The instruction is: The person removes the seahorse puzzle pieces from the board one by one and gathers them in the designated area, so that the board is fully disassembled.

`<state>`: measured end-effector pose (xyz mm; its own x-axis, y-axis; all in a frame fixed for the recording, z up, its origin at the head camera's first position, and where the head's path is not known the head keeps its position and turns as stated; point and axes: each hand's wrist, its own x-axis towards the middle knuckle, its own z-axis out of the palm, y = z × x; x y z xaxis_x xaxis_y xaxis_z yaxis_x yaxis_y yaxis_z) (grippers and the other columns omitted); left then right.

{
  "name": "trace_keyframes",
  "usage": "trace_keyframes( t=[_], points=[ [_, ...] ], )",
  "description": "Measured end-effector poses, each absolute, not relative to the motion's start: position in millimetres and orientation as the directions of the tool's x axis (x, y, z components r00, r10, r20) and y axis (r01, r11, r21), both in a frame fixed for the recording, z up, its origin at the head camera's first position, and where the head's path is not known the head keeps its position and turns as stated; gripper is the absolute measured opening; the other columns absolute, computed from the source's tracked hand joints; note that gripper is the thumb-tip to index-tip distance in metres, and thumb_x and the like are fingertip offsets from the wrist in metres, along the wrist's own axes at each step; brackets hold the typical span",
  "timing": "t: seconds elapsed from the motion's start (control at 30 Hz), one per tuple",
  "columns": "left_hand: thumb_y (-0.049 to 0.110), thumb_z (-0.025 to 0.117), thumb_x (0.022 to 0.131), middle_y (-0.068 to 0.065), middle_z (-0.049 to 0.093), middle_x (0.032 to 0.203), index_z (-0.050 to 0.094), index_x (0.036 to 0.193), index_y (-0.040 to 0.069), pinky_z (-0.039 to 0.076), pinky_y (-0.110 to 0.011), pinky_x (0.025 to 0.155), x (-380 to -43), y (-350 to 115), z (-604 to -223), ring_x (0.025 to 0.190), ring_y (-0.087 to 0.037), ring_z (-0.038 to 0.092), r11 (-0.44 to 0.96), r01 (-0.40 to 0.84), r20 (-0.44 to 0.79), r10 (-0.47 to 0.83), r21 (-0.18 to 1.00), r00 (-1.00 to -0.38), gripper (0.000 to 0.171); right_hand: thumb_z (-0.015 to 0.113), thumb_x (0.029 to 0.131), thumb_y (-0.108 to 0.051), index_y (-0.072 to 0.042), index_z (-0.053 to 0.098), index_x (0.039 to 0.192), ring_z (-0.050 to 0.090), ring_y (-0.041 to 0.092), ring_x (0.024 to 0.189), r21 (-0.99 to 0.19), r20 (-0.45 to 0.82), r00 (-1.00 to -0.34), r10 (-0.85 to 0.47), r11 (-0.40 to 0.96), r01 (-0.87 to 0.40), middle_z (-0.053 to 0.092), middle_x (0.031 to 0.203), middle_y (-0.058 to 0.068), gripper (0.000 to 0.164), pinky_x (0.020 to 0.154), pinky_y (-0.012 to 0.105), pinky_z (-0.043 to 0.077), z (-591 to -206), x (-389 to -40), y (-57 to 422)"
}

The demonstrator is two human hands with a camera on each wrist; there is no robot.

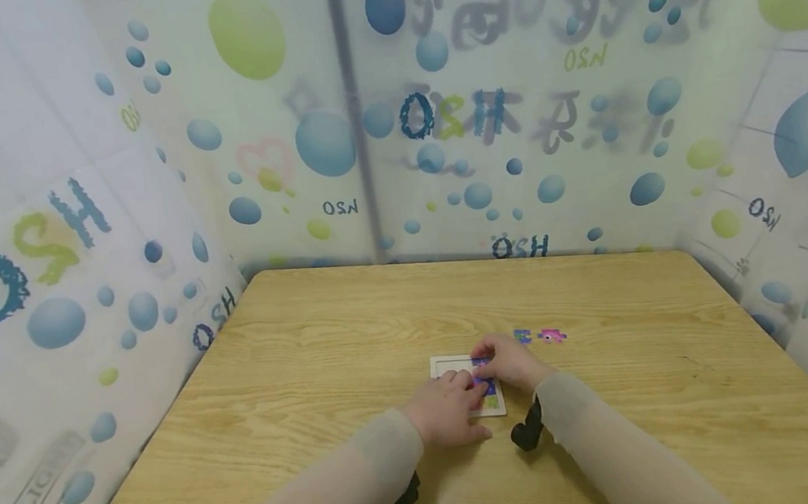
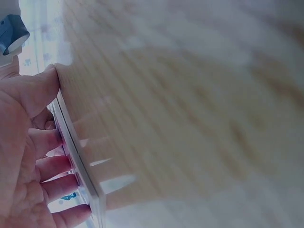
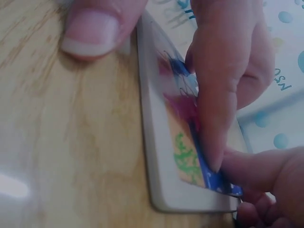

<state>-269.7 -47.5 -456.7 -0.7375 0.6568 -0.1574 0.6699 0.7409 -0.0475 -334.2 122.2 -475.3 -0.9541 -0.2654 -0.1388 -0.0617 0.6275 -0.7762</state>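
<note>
A small jigsaw puzzle with a white frame (image 1: 450,358) (image 3: 152,156) lies flat on the wooden table. My left hand (image 1: 446,412) rests across it with fingers fairly straight; the left wrist view shows fingertips (image 2: 64,186) on its face and the thumb (image 2: 45,92) at its near edge. At the frame's upper right, my right hand (image 1: 512,362) has thumb and index finger curled about a purple-blue puzzle piece (image 1: 479,363). In the right wrist view a left finger (image 3: 216,104) presses the blue area, touching a right-hand digit (image 3: 259,168). Fingers hide much of the picture.
Two loose puzzle pieces lie just beyond the right hand: a blue one (image 1: 522,336) and a pink one with an eye (image 1: 552,336). Printed curtains (image 1: 284,240) enclose the table's (image 1: 308,328) back and sides. Black wrist mounts (image 1: 528,428) hang under both sleeves.
</note>
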Motion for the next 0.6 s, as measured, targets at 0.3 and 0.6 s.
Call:
trace_keyframes(
  t=[0.3, 0.6],
  points=[
    [0.067, 0.049, 0.088, 0.002, 0.044, 0.139, 0.042, 0.147, 0.02, 0.047, -0.03, 0.093, -267.9, -46.6, -455.4, 0.116, -0.013, 0.045, 0.746, 0.663, -0.175, 0.646, -0.059, -0.743, 0.076, 0.074, 0.083, -0.004, -0.01, 0.068, 0.099, 0.055, 0.023, 0.098, -0.797, -0.179, -0.954, -0.239, 0.604, -0.002, 0.063, 0.101, 0.004, 0.018, 0.098, 0.046, 0.042, -472.4, -333.1, 121.1],
    [0.066, 0.048, 0.089, 0.004, 0.042, 0.146, 0.042, 0.147, 0.019, 0.044, -0.032, 0.1, -268.2, -46.3, -455.1, 0.125, -0.016, 0.044, 0.731, 0.676, -0.164, 0.659, -0.093, -0.734, 0.075, 0.073, 0.084, -0.004, -0.008, 0.068, 0.098, 0.056, 0.022, 0.095, -0.804, -0.185, -0.953, -0.239, 0.595, 0.006, 0.064, 0.099, 0.004, 0.016, 0.095, 0.043, 0.044, -471.4, -333.8, 120.8]
  ],
)
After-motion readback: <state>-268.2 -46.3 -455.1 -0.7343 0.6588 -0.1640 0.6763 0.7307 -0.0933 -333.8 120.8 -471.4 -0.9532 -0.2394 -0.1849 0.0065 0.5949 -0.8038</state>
